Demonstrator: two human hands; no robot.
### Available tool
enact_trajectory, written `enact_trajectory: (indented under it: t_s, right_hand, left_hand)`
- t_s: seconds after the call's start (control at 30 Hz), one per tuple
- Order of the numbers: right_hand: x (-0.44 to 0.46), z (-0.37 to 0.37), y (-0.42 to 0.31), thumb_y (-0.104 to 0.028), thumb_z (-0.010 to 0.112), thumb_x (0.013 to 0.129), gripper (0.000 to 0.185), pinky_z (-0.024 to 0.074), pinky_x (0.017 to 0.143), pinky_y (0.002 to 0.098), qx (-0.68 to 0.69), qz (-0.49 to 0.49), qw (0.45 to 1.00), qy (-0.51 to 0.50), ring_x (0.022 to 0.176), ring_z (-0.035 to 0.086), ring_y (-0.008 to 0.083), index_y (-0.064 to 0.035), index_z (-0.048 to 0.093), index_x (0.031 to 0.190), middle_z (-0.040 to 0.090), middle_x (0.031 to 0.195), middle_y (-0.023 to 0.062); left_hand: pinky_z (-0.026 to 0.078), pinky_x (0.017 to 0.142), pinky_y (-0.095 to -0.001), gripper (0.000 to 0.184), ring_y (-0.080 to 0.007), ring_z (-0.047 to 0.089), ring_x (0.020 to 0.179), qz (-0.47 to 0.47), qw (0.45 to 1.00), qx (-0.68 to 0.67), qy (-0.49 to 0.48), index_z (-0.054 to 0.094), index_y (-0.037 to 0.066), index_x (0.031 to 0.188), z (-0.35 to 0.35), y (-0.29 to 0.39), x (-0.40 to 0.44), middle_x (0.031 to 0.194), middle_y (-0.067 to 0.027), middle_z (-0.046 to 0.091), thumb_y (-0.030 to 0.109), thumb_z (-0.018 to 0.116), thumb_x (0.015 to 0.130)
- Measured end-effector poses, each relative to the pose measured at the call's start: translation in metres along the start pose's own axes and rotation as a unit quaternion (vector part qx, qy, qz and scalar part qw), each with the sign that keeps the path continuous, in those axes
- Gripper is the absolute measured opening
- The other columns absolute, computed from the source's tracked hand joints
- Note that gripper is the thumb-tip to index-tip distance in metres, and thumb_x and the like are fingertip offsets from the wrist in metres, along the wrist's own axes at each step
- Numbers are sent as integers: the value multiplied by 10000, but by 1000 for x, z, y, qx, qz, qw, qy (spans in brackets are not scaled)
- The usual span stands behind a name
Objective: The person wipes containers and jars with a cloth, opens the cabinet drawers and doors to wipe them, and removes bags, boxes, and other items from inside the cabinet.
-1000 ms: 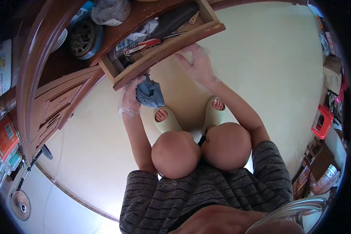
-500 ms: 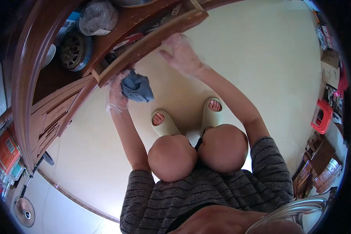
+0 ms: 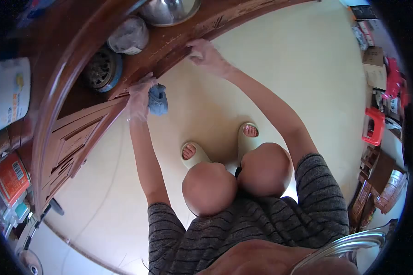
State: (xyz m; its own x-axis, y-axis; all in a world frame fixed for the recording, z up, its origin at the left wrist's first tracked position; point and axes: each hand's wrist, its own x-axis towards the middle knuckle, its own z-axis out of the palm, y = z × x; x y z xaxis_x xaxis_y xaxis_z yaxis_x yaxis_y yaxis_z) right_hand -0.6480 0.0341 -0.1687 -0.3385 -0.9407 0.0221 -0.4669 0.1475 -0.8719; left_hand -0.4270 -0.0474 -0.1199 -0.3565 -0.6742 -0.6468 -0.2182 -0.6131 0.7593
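Blue cloth [image 3: 158,100], bunched at the thumb side of the left hand [image 3: 140,97], just below the front edge of a wooden cabinet [image 3: 197,34]. Closed around the cloth on that side, with fingertips up at the cabinet front. Looser on the right hand [image 3: 212,58], with thumb parted from bent fingers at the same edge and nothing seen in the grasp.

Could go wrong through pinched fingertips, caused by pushing so near the edge; through a slip, caused by loose, thin plastic gloves [image 3: 137,111]; or through a snagged cloth, caused by hanging so close to the wood.

Counted: one cloth; two hands, both gloved; one cabinet, bearing one metal bowl [image 3: 172,13], one clear tub [image 3: 126,36] and one blue round container [image 3: 102,71]; two pale slippers [image 3: 246,145]; one red plastic stool [image 3: 378,126], far right.
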Motion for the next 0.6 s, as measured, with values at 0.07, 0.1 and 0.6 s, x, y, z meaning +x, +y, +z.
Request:
enact_trajectory:
  t_s: [0.07, 0.1, 0.6]
  right_hand:
    - [-13, -16, 15, -168, 669, 771, 437, 455, 860, 316, -13, 59, 998, 5, 1049, 539, 231, -10, 499, 1142, 587, 998, 141]
    - [-20, -28, 23, -177, 661, 784, 448, 455, 857, 312, -5, 108, 994, 15, 1048, 537, 227, -19, 482, 1162, 593, 997, 136]
    - [-75, -147, 17, -165, 488, 897, 276, 449, 862, 275, -115, 400, 907, 60, 982, 568, 174, -80, 542, 1153, 612, 1066, 17]
  left_hand:
    - [449, 755, -254, 427, -154, 582, 776, 29, 999, -11, -18, 569, -20, 1138, -6, -3, -3, 882, -62, 619, 88, 637, 730]
    - [450, 759, -258, 428, -156, 583, 785, 42, 999, -18, -28, 569, -18, 1139, -9, -9, -3, 896, -65, 618, 81, 636, 729]
    - [432, 814, -261, 452, -148, 553, 889, 41, 994, 4, -105, 559, 20, 1161, -72, -1, -52, 1042, -90, 566, 105, 623, 722]
